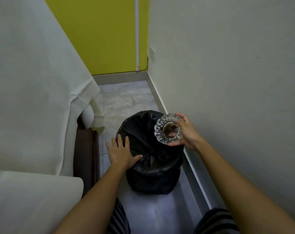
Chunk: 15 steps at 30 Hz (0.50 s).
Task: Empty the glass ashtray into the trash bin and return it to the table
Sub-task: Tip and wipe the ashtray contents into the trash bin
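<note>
A cut-glass ashtray (167,128) is tipped on its side above the right part of the trash bin (148,166), its hollow facing me with brown residue inside. My right hand (187,130) grips it by its right rim. The bin stands on the floor and is lined with a black bag. My left hand (122,152) lies flat with fingers spread on the bin's left rim, pressing the bag. The table is not identifiable in view.
A white-covered bed or couch (33,98) fills the left side, with a dark brown base (85,157) beside the bin. A pale wall (227,73) runs close along the right. Grey floor (126,97) leads to a yellow-green wall (106,34).
</note>
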Each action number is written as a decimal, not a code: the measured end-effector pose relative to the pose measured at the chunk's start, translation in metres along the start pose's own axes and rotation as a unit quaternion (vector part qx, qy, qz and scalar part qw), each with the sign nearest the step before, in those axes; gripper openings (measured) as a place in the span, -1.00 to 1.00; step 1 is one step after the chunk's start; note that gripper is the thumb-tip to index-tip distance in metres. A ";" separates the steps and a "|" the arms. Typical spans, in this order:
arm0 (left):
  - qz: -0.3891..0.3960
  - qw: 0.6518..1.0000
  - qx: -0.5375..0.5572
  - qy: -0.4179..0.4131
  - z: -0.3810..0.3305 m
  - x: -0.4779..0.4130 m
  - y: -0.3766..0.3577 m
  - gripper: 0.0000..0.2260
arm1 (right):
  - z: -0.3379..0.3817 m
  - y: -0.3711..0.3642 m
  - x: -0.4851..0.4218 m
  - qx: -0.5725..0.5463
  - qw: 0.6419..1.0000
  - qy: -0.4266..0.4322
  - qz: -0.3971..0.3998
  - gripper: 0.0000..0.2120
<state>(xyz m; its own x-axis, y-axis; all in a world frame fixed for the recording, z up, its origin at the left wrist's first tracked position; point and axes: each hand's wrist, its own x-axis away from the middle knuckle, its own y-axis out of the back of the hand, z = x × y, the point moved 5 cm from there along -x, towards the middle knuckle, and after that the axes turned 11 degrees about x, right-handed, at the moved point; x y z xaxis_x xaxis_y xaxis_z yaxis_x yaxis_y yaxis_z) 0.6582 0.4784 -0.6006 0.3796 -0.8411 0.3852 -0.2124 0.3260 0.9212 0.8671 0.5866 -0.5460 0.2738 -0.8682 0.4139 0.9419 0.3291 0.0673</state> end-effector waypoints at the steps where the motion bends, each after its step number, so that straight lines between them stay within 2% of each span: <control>1: -0.010 1.000 -0.001 0.006 0.001 0.000 -0.001 -0.02 | -0.003 0.000 0.000 0.012 1.000 -0.002 0.001 -0.78; 4: -0.038 0.999 -0.006 0.019 0.006 0.001 -0.002 0.05 | -0.010 -0.001 0.004 0.031 0.999 -0.020 0.009 -0.77; 9: -0.024 0.999 -0.025 0.034 0.014 0.002 0.001 0.07 | -0.010 -0.002 0.007 0.038 0.999 -0.010 0.007 -0.84; 15: -0.032 0.999 -0.011 0.035 0.017 0.004 0.000 0.04 | -0.013 -0.005 0.006 0.049 0.998 0.000 -0.035 -0.85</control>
<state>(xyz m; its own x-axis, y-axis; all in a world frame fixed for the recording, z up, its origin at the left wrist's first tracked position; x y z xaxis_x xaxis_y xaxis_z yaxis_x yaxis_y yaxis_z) 0.6442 0.4674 -0.5998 0.4544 -0.8286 0.3271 -0.1654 0.2823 0.9450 0.8664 0.5749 -0.5555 0.2079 -0.8903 0.4051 0.9353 0.3022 0.1843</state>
